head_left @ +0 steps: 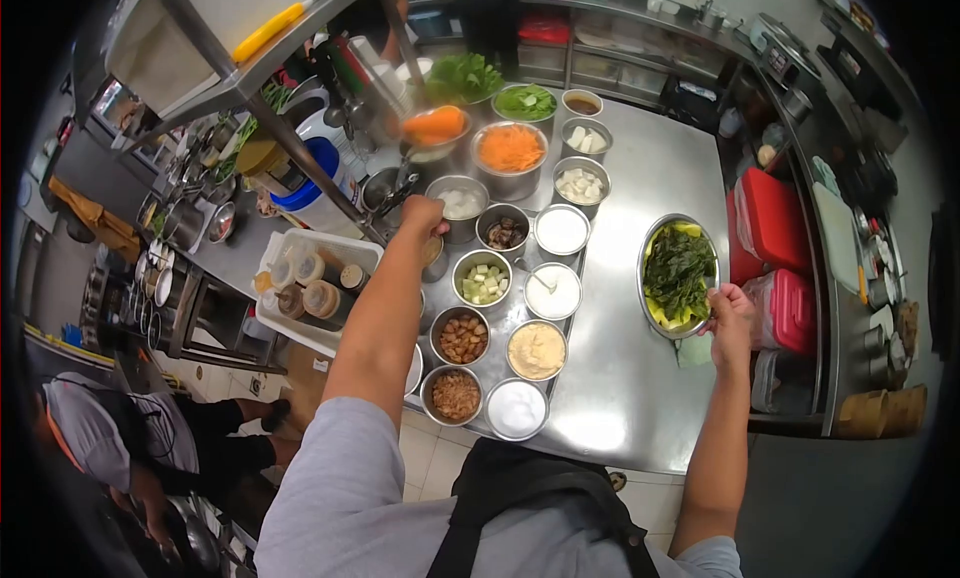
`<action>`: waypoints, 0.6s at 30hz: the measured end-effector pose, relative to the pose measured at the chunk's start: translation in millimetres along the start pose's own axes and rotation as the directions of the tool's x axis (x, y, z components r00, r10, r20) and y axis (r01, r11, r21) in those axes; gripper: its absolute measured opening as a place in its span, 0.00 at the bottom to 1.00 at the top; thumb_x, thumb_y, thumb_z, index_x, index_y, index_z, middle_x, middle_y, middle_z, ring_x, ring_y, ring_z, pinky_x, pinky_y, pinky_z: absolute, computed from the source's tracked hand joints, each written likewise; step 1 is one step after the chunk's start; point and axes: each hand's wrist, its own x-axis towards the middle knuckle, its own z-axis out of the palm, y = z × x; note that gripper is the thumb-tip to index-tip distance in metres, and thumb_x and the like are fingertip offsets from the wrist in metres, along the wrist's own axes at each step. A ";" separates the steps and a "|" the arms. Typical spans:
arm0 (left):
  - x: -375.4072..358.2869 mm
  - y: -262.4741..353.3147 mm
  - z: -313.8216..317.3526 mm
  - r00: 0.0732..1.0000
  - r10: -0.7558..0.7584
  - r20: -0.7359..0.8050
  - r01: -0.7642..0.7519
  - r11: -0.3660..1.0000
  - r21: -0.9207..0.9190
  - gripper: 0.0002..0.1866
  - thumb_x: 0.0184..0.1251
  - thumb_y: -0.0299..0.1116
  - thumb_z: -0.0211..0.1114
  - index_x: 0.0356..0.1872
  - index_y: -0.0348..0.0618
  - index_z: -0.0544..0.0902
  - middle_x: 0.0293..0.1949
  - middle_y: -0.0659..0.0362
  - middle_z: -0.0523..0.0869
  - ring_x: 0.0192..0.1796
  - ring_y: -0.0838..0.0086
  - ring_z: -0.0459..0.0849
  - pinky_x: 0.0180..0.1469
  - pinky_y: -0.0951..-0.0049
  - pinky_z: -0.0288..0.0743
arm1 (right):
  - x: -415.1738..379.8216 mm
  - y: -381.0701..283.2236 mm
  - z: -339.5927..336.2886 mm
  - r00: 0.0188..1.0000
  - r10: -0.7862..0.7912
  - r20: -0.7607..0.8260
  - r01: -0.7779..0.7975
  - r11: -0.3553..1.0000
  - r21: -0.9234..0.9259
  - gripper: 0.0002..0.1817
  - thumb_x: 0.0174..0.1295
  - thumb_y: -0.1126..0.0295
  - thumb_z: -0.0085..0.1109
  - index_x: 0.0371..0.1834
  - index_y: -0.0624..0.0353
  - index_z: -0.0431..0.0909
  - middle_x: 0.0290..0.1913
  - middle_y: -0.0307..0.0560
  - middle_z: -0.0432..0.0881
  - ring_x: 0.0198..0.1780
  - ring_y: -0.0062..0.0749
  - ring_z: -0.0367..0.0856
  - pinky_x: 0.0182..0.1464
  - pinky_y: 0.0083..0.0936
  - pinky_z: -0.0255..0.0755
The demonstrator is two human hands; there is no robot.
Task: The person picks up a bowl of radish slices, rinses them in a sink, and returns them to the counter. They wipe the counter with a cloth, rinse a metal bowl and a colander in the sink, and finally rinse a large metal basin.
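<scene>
Crinkled greens (680, 270) in metal bowl (684, 331)

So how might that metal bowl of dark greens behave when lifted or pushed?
The metal bowl is probably stiff, judging by its shiny wall. Gripped at one side by the right hand, it may tip. The dark greens look leafy and crumpled, so likely floppy and light.

The left arm (377, 323) stretches forward, the left hand (424, 217) curled; the right arm (721, 428) reaches forward too, the right hand (732, 315) gripping with bent fingers.
</scene>
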 end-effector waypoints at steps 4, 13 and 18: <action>2.9 -4.9 0.5 1.000 -0.014 -0.022 0.012 0.993 -0.120 0.11 0.58 0.26 0.55 0.36 0.25 0.78 0.20 0.51 0.82 0.17 0.67 0.83 0.13 0.70 0.67 | -1.4 8.2 -1.4 1.000 0.029 -0.008 -0.029 0.999 -0.014 0.09 0.62 0.71 0.57 0.39 0.66 0.73 0.27 0.43 0.80 0.17 0.18 0.74 0.14 0.14 0.68; -42.1 25.0 -19.8 0.992 0.041 0.122 -0.003 0.956 -0.292 0.09 0.60 0.30 0.51 0.35 0.34 0.76 0.21 0.53 0.82 0.13 0.78 0.72 0.13 0.76 0.63 | 37.1 11.7 54.0 0.992 0.084 0.093 -0.079 0.995 -0.055 0.10 0.61 0.70 0.59 0.39 0.66 0.75 0.27 0.43 0.80 0.20 0.21 0.75 0.16 0.16 0.69; -94.6 43.3 -59.7 0.986 0.143 0.088 -0.104 0.931 -0.349 0.10 0.63 0.32 0.51 0.32 0.34 0.75 0.21 0.52 0.81 0.14 0.75 0.74 0.14 0.75 0.67 | 67.0 18.3 132.3 0.984 0.141 0.111 -0.126 0.983 -0.135 0.09 0.59 0.71 0.60 0.36 0.67 0.76 0.23 0.42 0.76 0.20 0.24 0.73 0.18 0.21 0.72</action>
